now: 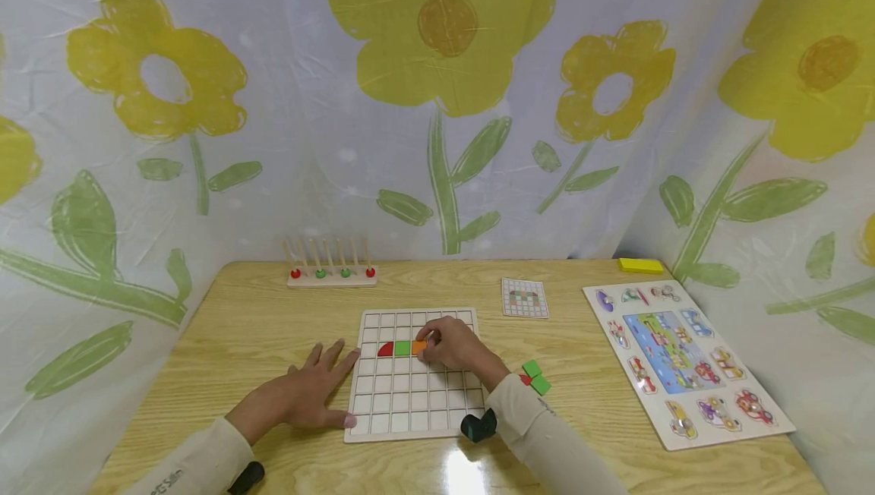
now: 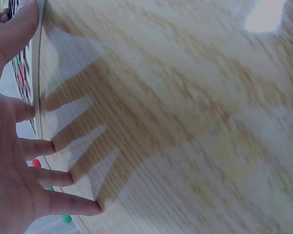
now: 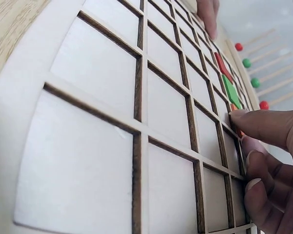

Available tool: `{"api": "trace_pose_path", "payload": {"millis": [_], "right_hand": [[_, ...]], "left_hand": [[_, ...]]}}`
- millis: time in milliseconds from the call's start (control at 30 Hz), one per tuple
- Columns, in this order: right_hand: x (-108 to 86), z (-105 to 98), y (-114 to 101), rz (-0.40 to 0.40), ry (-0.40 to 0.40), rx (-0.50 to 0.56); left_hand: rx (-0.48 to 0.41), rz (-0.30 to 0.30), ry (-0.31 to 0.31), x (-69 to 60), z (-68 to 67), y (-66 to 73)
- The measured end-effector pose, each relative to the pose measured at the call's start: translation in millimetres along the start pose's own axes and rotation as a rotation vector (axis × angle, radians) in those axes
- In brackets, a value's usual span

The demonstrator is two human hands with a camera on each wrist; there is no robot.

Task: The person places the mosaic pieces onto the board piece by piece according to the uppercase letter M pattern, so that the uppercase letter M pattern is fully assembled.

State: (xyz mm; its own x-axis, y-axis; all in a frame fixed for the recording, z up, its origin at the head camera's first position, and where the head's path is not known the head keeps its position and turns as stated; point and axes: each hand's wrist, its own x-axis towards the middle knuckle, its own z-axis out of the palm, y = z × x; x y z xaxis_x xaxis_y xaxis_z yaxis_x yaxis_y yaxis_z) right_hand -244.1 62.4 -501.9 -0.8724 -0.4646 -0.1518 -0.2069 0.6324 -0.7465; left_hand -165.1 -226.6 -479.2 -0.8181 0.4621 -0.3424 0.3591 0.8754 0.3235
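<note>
A white wooden grid board (image 1: 400,404) lies on the table. In one of its upper rows sit a red quarter-round tile (image 1: 386,349) and a green square tile (image 1: 402,348), side by side. Just right of the green one, my right hand (image 1: 453,342) pinches an orange tile (image 1: 418,347) at its cell; the fingers partly cover it. In the right wrist view, the thumb and fingertips of the right hand (image 3: 273,146) meet at the orange piece. My left hand (image 1: 307,398) rests with spread, straight fingers along the board's left edge, the thumb at its lower left corner.
Loose green tiles (image 1: 540,384) and a red piece lie beside the right forearm. A small pattern card (image 1: 525,314) is behind the board. A picture puzzle board (image 1: 608,320) and a yellow block (image 1: 639,266) stand right, a peg rack with beads (image 1: 332,280) back left.
</note>
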Motion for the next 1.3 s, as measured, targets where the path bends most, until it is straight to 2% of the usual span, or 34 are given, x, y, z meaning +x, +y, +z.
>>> {"api": "trace_pose_path", "payload": {"millis": [433,933,1300], "right_hand": [[-0.5,-1.2,-1.7,-0.004,0.007,-0.05],[-0.8,-1.4,-3.3,0.031,0.004,-0.05],[-6.4,-7.5,-1.6,-0.056,-0.017,-0.021]], "left_hand": [[-0.006,0.003,-0.006,1.0,1.1,-1.5],[-0.01,0.006,-0.004,0.3,1.6,-1.5],[-0.005,-0.004,-0.009,1.3,2.2,-2.9]]}}
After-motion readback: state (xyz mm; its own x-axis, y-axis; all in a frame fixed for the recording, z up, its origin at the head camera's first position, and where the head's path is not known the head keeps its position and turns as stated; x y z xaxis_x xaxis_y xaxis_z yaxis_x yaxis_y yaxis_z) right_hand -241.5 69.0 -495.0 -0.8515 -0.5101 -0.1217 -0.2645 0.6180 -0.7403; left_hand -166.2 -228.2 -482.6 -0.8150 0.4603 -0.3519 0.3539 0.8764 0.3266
